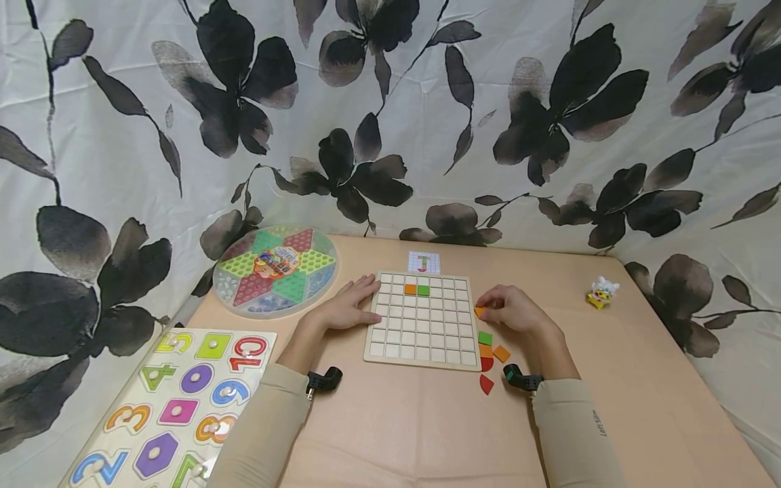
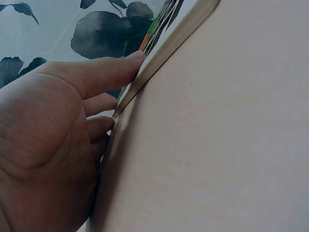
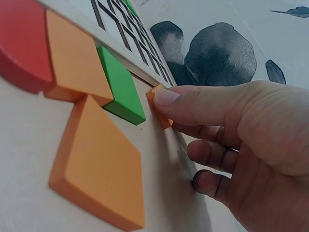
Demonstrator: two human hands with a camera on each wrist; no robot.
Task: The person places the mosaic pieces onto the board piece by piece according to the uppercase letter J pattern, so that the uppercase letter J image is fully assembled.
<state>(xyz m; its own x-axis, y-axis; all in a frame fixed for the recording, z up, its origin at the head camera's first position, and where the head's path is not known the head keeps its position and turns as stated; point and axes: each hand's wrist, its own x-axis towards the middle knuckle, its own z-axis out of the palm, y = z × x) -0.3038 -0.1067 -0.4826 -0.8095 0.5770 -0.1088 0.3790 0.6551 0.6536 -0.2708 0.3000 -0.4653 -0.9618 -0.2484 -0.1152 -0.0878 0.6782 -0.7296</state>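
Observation:
A white grid board (image 1: 421, 332) lies on the table, with one orange square block (image 1: 411, 290) and one green square block (image 1: 423, 291) side by side in an upper row. My left hand (image 1: 346, 303) rests at the board's left edge, fingers extended and thumb tip (image 2: 135, 55) against the rim. At the right edge my right hand (image 1: 514, 308) pinches a small orange block (image 3: 159, 106) between thumb and forefinger. Below that hand lie a green block (image 3: 121, 86), two orange blocks (image 3: 99, 169) and two red curved-sided pieces (image 1: 486, 384).
Behind the board is a small pattern card (image 1: 424, 262). A round Chinese checkers board (image 1: 274, 271) and a number-and-shape puzzle board (image 1: 171, 407) are on the left. A small toy figure (image 1: 603, 293) stands at the right. A floral curtain (image 1: 451, 122) hangs behind the table.

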